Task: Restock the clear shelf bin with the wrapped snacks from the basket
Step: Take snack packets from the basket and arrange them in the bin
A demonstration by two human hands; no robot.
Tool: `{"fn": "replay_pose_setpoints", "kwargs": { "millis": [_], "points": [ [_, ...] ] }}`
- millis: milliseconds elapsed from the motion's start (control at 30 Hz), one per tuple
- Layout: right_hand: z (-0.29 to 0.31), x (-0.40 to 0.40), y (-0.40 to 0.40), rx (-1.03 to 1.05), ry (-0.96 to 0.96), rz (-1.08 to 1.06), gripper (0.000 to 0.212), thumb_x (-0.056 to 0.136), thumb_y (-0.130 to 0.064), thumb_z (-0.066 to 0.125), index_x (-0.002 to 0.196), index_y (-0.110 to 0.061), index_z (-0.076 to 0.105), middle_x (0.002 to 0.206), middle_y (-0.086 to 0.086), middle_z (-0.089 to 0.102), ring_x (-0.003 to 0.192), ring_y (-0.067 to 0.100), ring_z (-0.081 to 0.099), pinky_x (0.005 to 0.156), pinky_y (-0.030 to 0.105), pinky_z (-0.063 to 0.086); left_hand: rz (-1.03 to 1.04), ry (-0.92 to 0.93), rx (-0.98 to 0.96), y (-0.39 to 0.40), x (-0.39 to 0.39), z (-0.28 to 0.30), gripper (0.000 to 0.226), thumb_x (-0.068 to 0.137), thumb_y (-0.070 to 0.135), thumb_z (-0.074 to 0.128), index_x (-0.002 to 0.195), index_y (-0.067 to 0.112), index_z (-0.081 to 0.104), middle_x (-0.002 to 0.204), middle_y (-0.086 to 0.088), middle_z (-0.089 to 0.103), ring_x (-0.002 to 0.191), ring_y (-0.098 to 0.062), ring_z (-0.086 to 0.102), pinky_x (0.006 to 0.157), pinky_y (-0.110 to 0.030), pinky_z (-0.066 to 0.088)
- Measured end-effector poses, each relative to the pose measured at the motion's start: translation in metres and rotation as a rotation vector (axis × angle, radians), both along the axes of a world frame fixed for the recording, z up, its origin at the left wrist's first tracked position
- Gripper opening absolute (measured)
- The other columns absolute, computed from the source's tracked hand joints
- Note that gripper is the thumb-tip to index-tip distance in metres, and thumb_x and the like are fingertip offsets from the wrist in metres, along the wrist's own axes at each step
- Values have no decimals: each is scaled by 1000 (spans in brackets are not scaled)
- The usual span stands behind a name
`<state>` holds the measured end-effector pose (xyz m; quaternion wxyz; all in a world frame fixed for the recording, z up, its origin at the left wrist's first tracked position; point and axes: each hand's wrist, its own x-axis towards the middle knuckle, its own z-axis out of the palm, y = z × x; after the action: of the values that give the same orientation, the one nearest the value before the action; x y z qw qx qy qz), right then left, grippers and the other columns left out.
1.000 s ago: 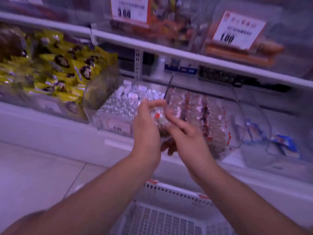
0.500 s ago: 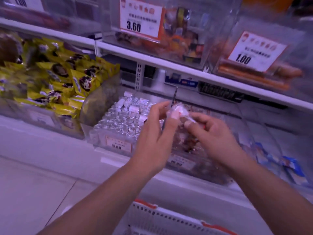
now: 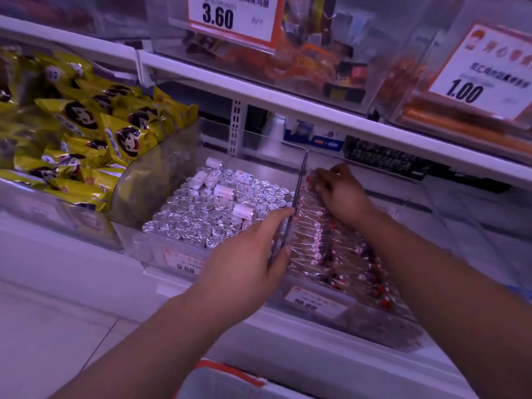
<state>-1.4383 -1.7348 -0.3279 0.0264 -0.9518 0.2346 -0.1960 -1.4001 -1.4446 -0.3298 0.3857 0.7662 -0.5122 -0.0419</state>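
The left hand (image 3: pixel 247 254) rests over the upright clear divider wall (image 3: pixel 299 185) between two bins, fingers loosely curved along it; its grip on the wall itself cannot be told, since the fingertips are hidden on the far side. The right hand (image 3: pixel 342 194) reaches into the far end of the clear plastic shelf bin (image 3: pixel 325 300), fingers bent down onto the top of the rows of clear-wrapped snacks with red and white ends (image 3: pixel 339 249); whether that grip pinches one packet or only presses on them cannot be told. These snacks stand packed in rows from the near wall of the bin toward the far end. A price label reading 10.80 (image 3: pixel 313 300) sits on the bin's near wall. Just left, the neighbouring clear bin holds silver foil-wrapped cylinders (image 3: pixel 207 214). Further left lie yellow snack bags with a cartoon face (image 3: pixel 86 131). At the near bottom edge the red-trimmed white basket rim (image 3: pixel 227 370) shows. On the upper shelf, price cards read 3.60 (image 3: pixel 230 15) and 1.00 (image 3: pixel 475 87).
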Motion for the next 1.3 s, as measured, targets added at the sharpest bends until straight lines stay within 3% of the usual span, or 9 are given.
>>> {"fn": "replay_pose_setpoints", "kwargs": {
  "millis": [133,267,367,567,733,900,1100,1200,1300],
  "points": [
    [0,-7,-2,-210,28,-135,51,94,-37,61,139,-15,54,123,22,53,106,40,57,85,42,51,-10,3,-2,2,1,-1,54,99,41,49,144,52,22,113,11,65,92,-16,67,77,-41,57],
    [6,-5,-3,-115,-89,-114,27,91,-29,66,107,-8,71,108,18,54,87,37,62,71,33,46,-3,1,-13,2,1,-2,54,100,42,48,145,53,21,115,11,64,93,-14,67,77,-40,57],
    [5,3,-6,-24,-40,-170,29,95,-33,60,104,-7,71,100,11,50,91,33,59,66,25,29,0,5,-16,1,0,-2,54,100,41,48,145,53,21,115,10,63,92,-15,67,78,-40,56],
    [3,0,-1,-141,25,-164,38,93,-42,59,109,-10,70,112,17,53,104,34,54,85,35,48,-3,-5,-5,3,1,-2,55,99,43,49,146,52,21,116,9,64,95,-17,66,80,-41,55],
    [12,-8,5,-145,-17,-165,50,92,-37,62,134,-9,58,128,21,53,115,39,54,93,43,49,-10,-25,-9,7,1,-2,56,99,41,49,149,47,23,124,7,59,101,-18,64,82,-42,54],
    [21,-10,0,-127,60,-127,25,94,-32,61,109,-16,74,107,17,67,99,35,61,78,32,47,4,-60,-40,12,1,-2,56,97,37,52,148,41,29,129,10,56,106,-16,62,83,-41,54],
    [18,8,-6,144,-74,-254,23,92,-24,60,82,-13,77,95,11,76,96,25,69,67,26,39,-15,-44,-30,14,0,-7,56,95,36,51,146,45,28,125,12,56,103,-16,63,81,-41,54],
    [14,3,-6,33,80,-213,31,96,-31,54,109,-9,73,105,19,69,98,34,65,74,31,47,-13,-51,-25,12,4,-8,54,93,42,47,144,45,30,125,11,57,103,-16,63,81,-40,54],
    [10,-5,-6,-99,56,-180,34,95,-29,57,123,-11,67,115,22,60,105,39,59,84,38,49,-14,-57,-21,13,3,-8,53,92,43,45,143,45,30,123,11,57,101,-17,64,80,-41,54]
  ]
}}
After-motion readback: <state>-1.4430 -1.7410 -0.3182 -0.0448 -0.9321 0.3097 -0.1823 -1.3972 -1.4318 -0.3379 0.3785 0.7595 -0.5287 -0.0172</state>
